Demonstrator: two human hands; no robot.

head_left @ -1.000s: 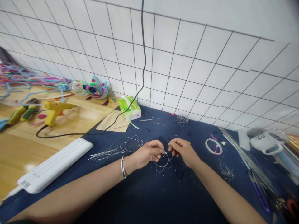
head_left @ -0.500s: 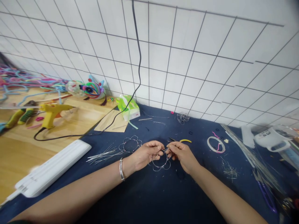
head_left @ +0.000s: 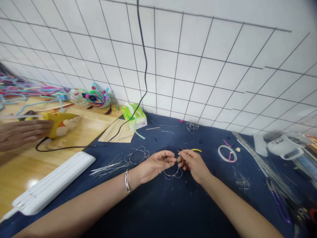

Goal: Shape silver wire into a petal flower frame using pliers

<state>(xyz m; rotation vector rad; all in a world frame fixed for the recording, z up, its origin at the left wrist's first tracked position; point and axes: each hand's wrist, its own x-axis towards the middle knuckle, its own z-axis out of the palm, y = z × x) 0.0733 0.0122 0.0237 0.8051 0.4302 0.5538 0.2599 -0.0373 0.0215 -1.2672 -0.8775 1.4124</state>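
Observation:
Over the dark blue table cover, my left hand (head_left: 158,164) and my right hand (head_left: 193,162) pinch a flower-shaped wire ring (head_left: 170,175) between them, its loops hanging below the fingertips. Small pinkish beads or joints show along its inner circle. A second flower-shaped wire ring (head_left: 137,155) lies on the cover just left of my left hand. Beside it rests a bundle of cut wire pieces (head_left: 109,167). Pliers with a yellow handle (head_left: 196,150) lie behind my right hand, partly hidden by it.
Another person's hand (head_left: 27,132) is at the yellow glue gun (head_left: 54,122) on the left. A white power strip (head_left: 54,183) lies near my left forearm. On the right are a tape roll (head_left: 219,154), long wires (head_left: 257,162), purple-handled scissors (head_left: 281,206) and a white mug (head_left: 284,145).
Another person's hand has come in from the left to the glue gun. My hands still hold the wire ring, which has turned slightly. The view has shifted a little.

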